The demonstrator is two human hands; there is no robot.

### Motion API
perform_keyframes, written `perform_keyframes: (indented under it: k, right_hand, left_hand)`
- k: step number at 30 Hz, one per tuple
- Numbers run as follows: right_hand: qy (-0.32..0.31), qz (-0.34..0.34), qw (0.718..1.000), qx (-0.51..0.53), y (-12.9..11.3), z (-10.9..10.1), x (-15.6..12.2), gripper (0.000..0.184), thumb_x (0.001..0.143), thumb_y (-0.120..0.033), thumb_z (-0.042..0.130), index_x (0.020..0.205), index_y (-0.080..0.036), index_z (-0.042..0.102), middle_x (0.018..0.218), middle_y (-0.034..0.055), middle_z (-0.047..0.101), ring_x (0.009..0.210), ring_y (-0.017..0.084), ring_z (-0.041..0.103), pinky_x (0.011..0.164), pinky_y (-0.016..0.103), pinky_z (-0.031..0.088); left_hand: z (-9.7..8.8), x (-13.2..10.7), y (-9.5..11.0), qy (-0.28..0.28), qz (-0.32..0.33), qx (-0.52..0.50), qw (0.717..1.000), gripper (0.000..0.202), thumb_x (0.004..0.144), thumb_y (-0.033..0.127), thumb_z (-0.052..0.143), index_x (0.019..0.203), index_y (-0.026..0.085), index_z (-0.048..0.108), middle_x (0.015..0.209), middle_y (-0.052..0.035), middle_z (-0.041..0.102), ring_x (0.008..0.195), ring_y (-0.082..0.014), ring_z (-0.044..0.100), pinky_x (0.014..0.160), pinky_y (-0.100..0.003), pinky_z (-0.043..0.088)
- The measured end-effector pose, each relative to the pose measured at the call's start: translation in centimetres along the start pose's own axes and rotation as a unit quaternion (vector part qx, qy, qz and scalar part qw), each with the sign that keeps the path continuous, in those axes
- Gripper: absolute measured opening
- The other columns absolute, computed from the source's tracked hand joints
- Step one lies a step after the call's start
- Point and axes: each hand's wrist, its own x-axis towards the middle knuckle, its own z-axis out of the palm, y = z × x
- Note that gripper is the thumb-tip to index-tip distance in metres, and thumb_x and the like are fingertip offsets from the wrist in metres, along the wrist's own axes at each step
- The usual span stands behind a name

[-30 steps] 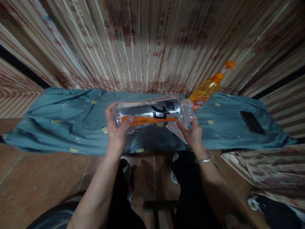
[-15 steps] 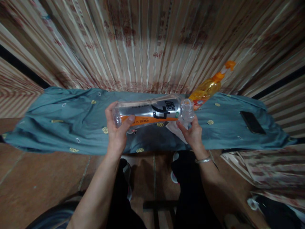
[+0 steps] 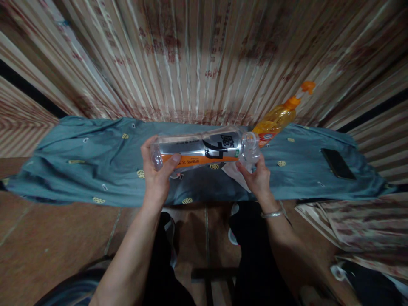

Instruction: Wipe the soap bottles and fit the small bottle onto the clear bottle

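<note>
A clear plastic bottle [image 3: 197, 148] with a silver and orange label lies level across both hands, above the cloth. My left hand [image 3: 157, 170] is closed around its base, thumb pressed on the orange part of the label. At the neck end my right hand [image 3: 256, 172] is closed on clear plastic; its far fingers are hidden, and I cannot tell whether that plastic is all one bottle. A white tissue or cloth piece [image 3: 236, 175] shows just below the right hand. Behind it stands an orange spray bottle [image 3: 274, 121] of yellow liquid.
A green-blue cloth [image 3: 95, 170] with pineapple prints covers the narrow table. A dark phone [image 3: 338, 163] lies on its right part. Striped curtains [image 3: 197, 63] hang behind and at the sides. Below are my legs, a dark bar [image 3: 213, 274] and brown floor tiles [image 3: 63, 238].
</note>
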Motion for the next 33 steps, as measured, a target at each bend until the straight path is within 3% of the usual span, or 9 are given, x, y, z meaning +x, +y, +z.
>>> perform_keyframes:
  k: [18,33]
  right_hand:
    - [0.013,0.001,1.000,-0.012,-0.22,-0.13,-0.03,0.084,0.079,-0.065,0.071,0.146,-0.017,0.055,0.122,0.0171,0.080,0.104,0.036,0.078,0.087,0.049,0.062]
    - [-0.002,0.006,1.000,0.004,-0.34,-0.28,-0.02,0.082,0.081,-0.064,0.072,0.146,-0.019,0.054,0.125,0.0174,0.078,0.109,0.037,0.076,0.091,0.051,0.060]
  left_hand:
    - [0.05,-0.04,-0.04,0.000,0.006,-0.008,1.000,0.067,0.061,0.051,0.090,0.116,0.027,0.061,0.107,-0.0011,0.065,0.094,-0.0195,0.061,0.086,-0.035,0.050]
    - [0.07,-0.07,0.18,0.007,-0.018,-0.010,1.000,0.070,0.058,0.052,0.090,0.116,0.028,0.060,0.106,-0.0016,0.065,0.092,-0.0197,0.062,0.079,-0.033,0.051]
